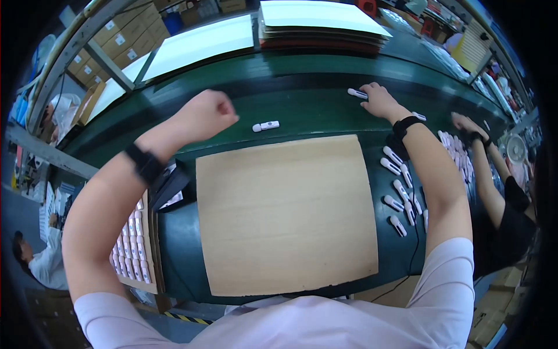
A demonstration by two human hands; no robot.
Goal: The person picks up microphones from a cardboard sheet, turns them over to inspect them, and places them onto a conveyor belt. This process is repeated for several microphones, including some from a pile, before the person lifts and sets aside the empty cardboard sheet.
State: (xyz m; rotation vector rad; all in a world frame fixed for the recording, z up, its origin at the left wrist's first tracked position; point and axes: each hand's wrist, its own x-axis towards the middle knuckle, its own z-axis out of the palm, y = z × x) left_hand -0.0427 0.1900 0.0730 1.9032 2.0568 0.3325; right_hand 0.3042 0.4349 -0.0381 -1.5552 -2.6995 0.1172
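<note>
My left hand is curled into a loose fist above the green belt, slightly blurred, with nothing visible in it. To its right a small white wand-shaped device with a rounded head lies on the belt. Farther right, the fingers of my right hand close on the dark end of a similar device, whose pale head points left. Several more pale pink devices with dark strips lie loosely below my right forearm. A dark band with a box-like piece circles each wrist.
A tan board covers the work surface before me. On the left stand a black box and a tray of devices in rows. White sheets are stacked beyond the belt. Another person's hands are over a device pile at right.
</note>
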